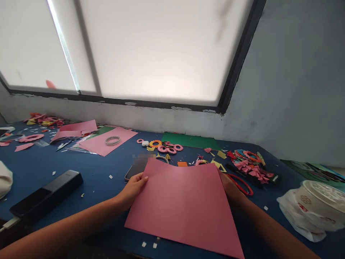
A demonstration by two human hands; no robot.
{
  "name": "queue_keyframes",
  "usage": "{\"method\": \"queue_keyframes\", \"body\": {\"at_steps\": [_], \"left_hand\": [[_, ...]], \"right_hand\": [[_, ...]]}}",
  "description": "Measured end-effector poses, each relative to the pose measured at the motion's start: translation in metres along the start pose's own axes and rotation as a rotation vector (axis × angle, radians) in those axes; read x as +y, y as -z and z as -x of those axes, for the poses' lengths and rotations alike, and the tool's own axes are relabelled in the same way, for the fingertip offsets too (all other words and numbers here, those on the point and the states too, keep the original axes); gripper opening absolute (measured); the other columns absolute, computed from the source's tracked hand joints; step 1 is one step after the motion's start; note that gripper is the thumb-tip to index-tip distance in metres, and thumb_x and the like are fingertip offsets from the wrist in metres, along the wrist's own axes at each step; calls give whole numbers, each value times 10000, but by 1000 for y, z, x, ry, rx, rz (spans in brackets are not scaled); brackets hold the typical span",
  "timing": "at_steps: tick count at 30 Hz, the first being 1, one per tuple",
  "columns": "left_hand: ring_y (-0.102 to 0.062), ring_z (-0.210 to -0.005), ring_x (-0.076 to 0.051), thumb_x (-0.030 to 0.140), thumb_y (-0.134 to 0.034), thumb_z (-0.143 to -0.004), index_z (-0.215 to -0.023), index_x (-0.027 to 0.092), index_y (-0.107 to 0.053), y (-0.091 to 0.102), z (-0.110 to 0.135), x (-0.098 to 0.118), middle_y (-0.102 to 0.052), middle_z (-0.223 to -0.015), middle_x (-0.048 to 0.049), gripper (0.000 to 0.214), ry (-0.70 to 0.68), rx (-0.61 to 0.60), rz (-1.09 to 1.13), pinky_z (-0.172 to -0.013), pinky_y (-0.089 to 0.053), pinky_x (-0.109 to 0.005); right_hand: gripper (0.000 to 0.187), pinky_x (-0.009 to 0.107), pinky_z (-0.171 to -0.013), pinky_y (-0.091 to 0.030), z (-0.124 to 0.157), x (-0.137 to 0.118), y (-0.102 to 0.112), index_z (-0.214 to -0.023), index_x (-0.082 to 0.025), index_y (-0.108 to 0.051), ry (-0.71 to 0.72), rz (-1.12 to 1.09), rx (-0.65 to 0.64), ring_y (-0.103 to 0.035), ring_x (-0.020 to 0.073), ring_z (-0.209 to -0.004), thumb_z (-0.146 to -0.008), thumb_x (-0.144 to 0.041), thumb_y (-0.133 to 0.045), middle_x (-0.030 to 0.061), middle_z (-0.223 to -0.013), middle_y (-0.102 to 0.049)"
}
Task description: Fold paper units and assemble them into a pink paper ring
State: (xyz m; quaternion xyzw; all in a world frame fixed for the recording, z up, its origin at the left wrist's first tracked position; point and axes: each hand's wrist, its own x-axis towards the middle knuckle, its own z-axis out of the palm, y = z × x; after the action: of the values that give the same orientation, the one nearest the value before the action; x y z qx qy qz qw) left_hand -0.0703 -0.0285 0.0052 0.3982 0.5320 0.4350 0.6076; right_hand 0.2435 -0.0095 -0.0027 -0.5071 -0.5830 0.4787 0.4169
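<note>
A large sheet of pink paper [183,205] is held up in front of me, tilted above the blue table. My left hand [133,189] pinches its left edge, thumb on the near face. At the right edge my right hand [229,185] grips the sheet, its fingers mostly hidden behind the paper. Just beyond the left hand lies a phone [137,167], partly covered by the sheet. Close to the right hand are red-handled scissors [244,185], with their blades out of sight.
Pink sheets with a tape roll [112,140] on top lie at back left. Scalloped paper rings [170,148] and a green sheet [191,140] sit near the wall. A black power bank [47,196] lies left. A bagged white container [318,205] stands right. Paper scraps are scattered around.
</note>
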Motion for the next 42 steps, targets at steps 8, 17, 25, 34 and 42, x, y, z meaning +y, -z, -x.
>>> {"method": "queue_keyframes", "body": {"at_steps": [8,17,25,34,42], "left_hand": [[-659,-644,-187,140,-460,-836,-1159,159,-485,-9,23,2,-687,-872,-93,324,144,-4,19,-545,-523,-273],[-651,-851,-231,243,-532,-799,-1208,172,-453,-25,26,4,-647,-1044,-106,422,211,-184,-112,-629,-513,-272],[-594,-715,-168,413,-534,-799,-1243,222,-458,-24,9,11,-627,-1014,-50,490,116,-532,-675,-491,-386,-197],[-528,-1062,-305,427,-526,-784,-1272,220,-455,-2,6,8,-566,-1184,-109,535,-418,-183,-1294,-875,-415,-387],[-394,-1245,-264,421,-413,-877,-1260,175,-479,-2,7,-10,-414,-1372,-105,459,-697,-262,-1497,-1029,-324,-423]], "right_hand": [[589,410,-918,-424,64,-8,14,-1359,-235,-340,-300,-286,-286,-508,275,-1140,-846,-489,-481,84,-1280,-522],[650,406,-874,-465,93,-4,39,-1386,-244,-275,-186,-115,-287,-533,275,-1101,-826,-430,-547,90,-1301,-491],[619,282,-645,-509,84,-20,21,-1350,-216,-356,-166,16,-262,-619,182,-772,-847,-573,-416,64,-881,-629],[349,348,-886,-380,69,-31,-35,-1064,-217,-647,362,652,-476,-522,204,-986,-900,-423,-419,84,-1004,-593],[193,276,-929,-320,58,-25,-69,-958,-205,-667,555,739,-690,-563,136,-946,-861,-314,-541,29,-1019,-636]]}}
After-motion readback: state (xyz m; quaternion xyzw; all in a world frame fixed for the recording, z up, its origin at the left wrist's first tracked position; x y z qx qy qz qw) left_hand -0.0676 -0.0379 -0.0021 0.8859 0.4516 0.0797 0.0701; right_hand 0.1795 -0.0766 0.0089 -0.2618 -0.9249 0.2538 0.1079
